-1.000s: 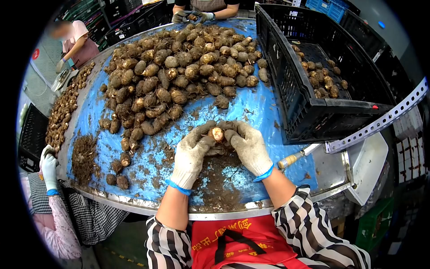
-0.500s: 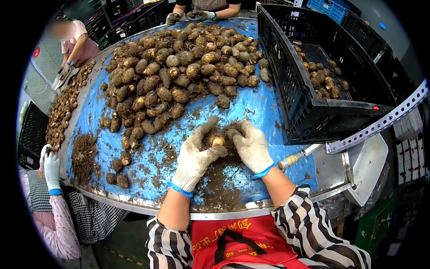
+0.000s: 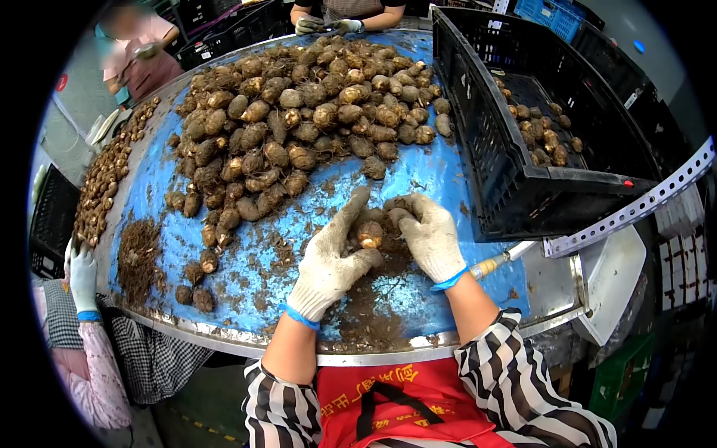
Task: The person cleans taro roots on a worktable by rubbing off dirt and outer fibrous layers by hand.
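Both my hands wear dirty white gloves with blue bands at the wrists. My left hand (image 3: 336,257) cups a brown taro corm (image 3: 370,234) from the left, with its thumb and fingers around it. On the corm's right side my right hand (image 3: 428,235) has its fingers bent against it; some fingertips are hidden. The corm's pale cut end faces me. Beneath lies dark soil on the blue sheet (image 3: 418,175). A big heap of hairy corms (image 3: 299,119) is beyond my hands. A knife with a wooden handle (image 3: 489,266) lies right of my right wrist.
A black crate (image 3: 515,160) with several corms stands at the right, beside a perforated metal strip (image 3: 635,198). Root scraps (image 3: 140,257) lie at the left. Co-workers' gloved hands show at the far edge (image 3: 328,27) and left edge (image 3: 84,276); another person stands back left.
My left hand has opened wider around the corm and shifted slightly right; my right hand has moved slightly right. The person at the back left has straightened and raised a hand.
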Action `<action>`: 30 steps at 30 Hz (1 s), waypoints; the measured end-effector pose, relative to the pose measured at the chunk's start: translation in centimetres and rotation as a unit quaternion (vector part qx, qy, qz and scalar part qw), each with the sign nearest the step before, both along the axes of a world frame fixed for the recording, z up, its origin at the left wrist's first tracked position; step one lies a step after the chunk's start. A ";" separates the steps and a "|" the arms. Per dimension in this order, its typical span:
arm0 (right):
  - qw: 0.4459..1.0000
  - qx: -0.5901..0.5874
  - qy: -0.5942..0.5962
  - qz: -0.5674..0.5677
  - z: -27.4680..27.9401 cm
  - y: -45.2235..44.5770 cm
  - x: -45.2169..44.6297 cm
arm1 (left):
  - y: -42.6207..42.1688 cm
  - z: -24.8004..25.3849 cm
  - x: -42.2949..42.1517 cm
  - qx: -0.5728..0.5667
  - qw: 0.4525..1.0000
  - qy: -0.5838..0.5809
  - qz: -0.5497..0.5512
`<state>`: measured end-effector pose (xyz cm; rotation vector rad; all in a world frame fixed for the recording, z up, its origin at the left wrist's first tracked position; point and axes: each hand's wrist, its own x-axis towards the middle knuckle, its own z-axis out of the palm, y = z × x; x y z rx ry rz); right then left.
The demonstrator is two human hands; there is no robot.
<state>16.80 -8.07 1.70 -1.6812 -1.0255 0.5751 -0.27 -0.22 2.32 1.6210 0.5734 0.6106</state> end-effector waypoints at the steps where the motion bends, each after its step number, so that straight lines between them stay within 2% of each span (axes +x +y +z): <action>1: 0.998 0.045 0.032 0.009 -0.3 0.0 0.0 | 0.1 -0.4 0.1 0.038 0.999 0.008 0.018; 3: 0.992 0.103 0.064 0.030 0.0 0.0 -0.5 | 0.4 -1.0 0.1 0.124 0.991 0.032 0.045; 6: 0.991 0.054 -0.079 0.092 1.9 -0.8 -1.1 | 0.2 -0.7 0.2 0.087 0.994 0.047 0.039; 7: 0.982 0.058 -0.152 0.097 2.1 -0.9 -1.3 | -0.1 0.1 0.1 0.115 0.990 0.065 0.042; 10: 0.933 0.141 -0.309 0.118 0.6 -0.5 -1.6 | 0.0 -0.9 0.2 0.206 0.975 0.067 0.046; 11: 0.924 0.158 -0.328 0.115 0.4 -0.4 -1.6 | 0.0 -0.8 0.1 0.173 0.982 0.063 0.034; 14: 0.972 0.085 -0.219 0.020 0.0 -0.1 -1.5 | -0.2 -0.6 0.1 0.160 0.985 0.056 0.011; 15: 0.973 0.056 -0.224 0.006 0.1 -0.2 -1.2 | -0.3 -0.8 0.2 0.162 0.986 0.033 0.009; 18: 0.999 0.009 -0.040 -0.008 -0.5 0.0 -0.2 | -0.3 -0.3 0.3 0.069 0.997 0.030 0.009; 19: 0.996 0.087 0.028 0.016 -1.2 0.4 0.0 | -0.1 -0.5 0.3 0.080 0.996 0.031 0.020; 23: 0.992 0.087 0.037 0.088 0.2 -0.2 -0.7 | 0.2 -1.2 0.1 0.113 0.991 0.038 0.059; 26: 0.963 0.138 -0.189 0.132 0.5 -0.6 -0.8 | 0.1 -1.1 0.3 0.102 0.992 0.043 0.061; 27: 0.973 0.134 -0.155 0.108 0.1 -0.5 -1.2 | 0.2 -1.1 0.3 0.067 0.996 0.032 0.052; 30: 0.979 0.085 -0.180 0.050 0.1 -0.3 -1.3 | 0.1 -0.6 0.2 -0.024 0.999 -0.005 0.022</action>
